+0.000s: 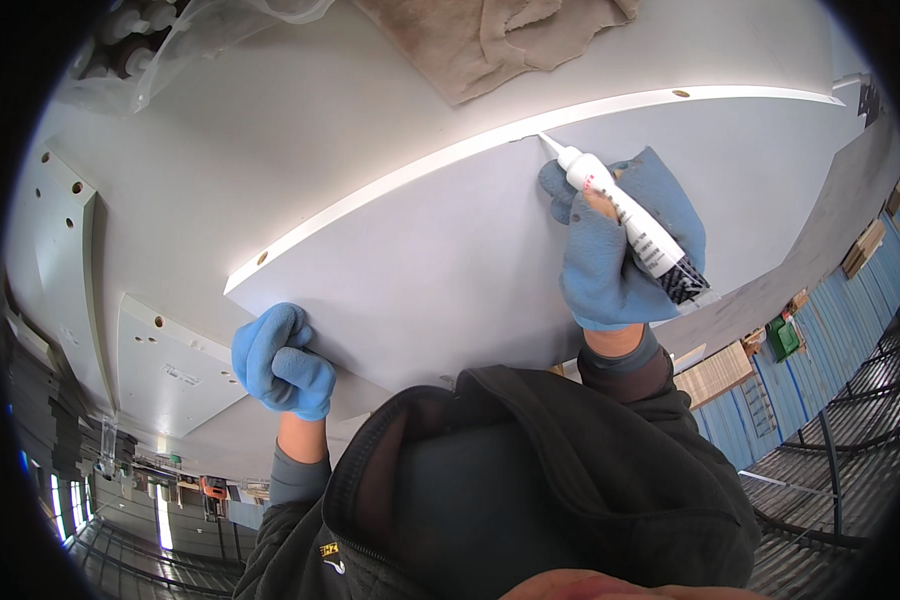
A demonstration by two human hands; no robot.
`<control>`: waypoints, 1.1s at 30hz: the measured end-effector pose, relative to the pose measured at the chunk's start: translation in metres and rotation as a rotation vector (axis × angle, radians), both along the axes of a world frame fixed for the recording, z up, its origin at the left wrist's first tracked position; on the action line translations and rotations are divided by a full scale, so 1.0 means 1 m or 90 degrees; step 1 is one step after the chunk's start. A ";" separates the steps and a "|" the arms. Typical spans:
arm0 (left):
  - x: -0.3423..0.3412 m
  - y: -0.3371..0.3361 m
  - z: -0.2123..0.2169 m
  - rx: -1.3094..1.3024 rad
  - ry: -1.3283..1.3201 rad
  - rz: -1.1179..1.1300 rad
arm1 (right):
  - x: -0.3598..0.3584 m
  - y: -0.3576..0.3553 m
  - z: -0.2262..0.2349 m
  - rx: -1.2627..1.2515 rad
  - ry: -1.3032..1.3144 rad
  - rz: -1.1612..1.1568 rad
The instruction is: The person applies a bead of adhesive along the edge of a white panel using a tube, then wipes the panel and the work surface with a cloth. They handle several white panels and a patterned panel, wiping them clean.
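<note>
A long grey panel (420,240) with a white edge lies in front of me. In my right hand (610,240), gloved in blue with a bare thumb tip showing, is a white squeeze tube (620,215) with a dark lower end. The tube slants, and its narrow nozzle touches or nearly touches the panel's far edge, by a small dark mark (523,138). My left hand (285,362), also in a blue glove, is closed with fingers curled at the panel's left end. Whether it grips the panel or something small is hidden.
A crumpled beige cloth (490,45) lies on the pale work surface (220,150) beyond the panel. Clear plastic (185,50) covers several bottles at the far left. More drilled panels (165,365) lie on the left. A green container (783,338) stands farther off at right.
</note>
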State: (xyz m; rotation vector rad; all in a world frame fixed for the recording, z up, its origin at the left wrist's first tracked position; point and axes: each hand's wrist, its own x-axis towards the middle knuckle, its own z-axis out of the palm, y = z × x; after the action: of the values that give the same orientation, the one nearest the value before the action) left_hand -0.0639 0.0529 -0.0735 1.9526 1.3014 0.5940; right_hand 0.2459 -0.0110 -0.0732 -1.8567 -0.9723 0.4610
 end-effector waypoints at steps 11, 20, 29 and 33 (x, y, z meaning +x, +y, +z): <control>-0.002 0.001 -0.001 -0.005 0.003 -0.005 | -0.001 0.006 -0.003 0.037 0.021 -0.053; -0.002 -0.002 -0.003 0.005 -0.014 0.002 | 0.002 0.007 0.005 0.001 0.040 -0.062; -0.004 -0.001 -0.003 0.004 -0.001 0.000 | -0.001 0.013 0.008 0.021 0.103 -0.109; -0.005 0.000 -0.004 0.006 0.001 -0.003 | -0.004 0.015 0.010 0.045 0.126 -0.136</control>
State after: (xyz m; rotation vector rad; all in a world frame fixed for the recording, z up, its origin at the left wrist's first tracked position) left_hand -0.0686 0.0526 -0.0775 1.9635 1.2974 0.5971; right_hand 0.2424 0.0039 -0.0636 -1.7891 -0.6431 0.4644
